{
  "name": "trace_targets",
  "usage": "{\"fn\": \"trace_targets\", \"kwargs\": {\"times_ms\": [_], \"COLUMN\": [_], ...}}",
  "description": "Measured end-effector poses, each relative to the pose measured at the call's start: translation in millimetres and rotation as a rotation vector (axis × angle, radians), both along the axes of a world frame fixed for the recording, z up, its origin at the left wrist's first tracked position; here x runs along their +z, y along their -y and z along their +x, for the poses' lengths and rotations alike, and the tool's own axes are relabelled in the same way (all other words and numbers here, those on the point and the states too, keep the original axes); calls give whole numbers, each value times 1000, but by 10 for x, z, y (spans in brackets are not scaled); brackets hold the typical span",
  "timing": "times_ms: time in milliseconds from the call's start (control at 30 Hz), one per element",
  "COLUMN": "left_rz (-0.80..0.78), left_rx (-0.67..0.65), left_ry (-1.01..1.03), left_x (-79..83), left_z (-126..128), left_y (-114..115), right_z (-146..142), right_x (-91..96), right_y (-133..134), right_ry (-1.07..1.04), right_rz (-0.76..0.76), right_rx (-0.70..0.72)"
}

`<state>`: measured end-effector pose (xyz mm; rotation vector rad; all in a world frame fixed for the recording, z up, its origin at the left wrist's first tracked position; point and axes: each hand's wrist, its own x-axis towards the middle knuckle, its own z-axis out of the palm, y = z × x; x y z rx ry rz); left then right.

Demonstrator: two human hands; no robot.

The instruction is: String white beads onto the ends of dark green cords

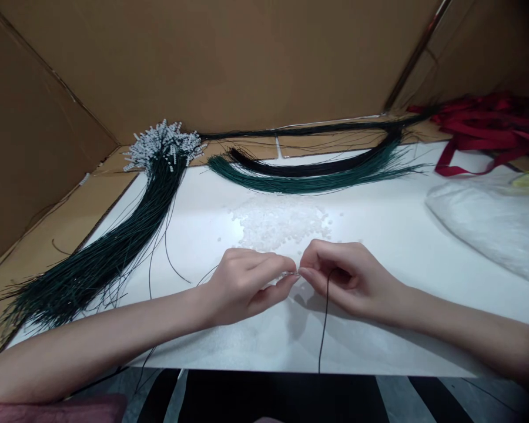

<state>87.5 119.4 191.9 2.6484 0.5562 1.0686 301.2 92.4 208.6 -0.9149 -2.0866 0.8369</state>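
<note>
Over the white board, my left hand (253, 279) and my right hand (346, 276) meet fingertip to fingertip, both closed in a pinch. A thin dark wire (324, 329) comes out of my right hand and hangs down to the board's near edge. Between the fingertips of my left hand shows a small shiny, pale bit (288, 273), perhaps beads on the wire; the fingers cover most of it. Another short piece of thin wire (207, 275) sticks out behind my left hand. Just beyond the hands lies a spread of small clear-white beads (282, 220).
On the left lies a thick bundle of dark green wires (136, 235) with white beaded tips (165, 144). Loose green wires (291, 183) and black wires (308, 169) curve across the back. Red ribbon (489, 132) and a clear plastic bag (489, 217) are at right. Cardboard walls (247, 59) enclose the white board (388, 217).
</note>
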Motion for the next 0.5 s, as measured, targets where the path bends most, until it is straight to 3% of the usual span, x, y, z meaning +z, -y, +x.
{"fn": "trace_targets", "kwargs": {"times_ms": [500], "left_rz": [-37], "left_rx": [-49], "left_ry": [41], "left_x": [-33], "left_z": [-2], "left_y": [-11], "right_z": [12], "right_x": [2], "right_y": [22], "right_ry": [3], "right_rz": [-37], "right_rx": [46]}}
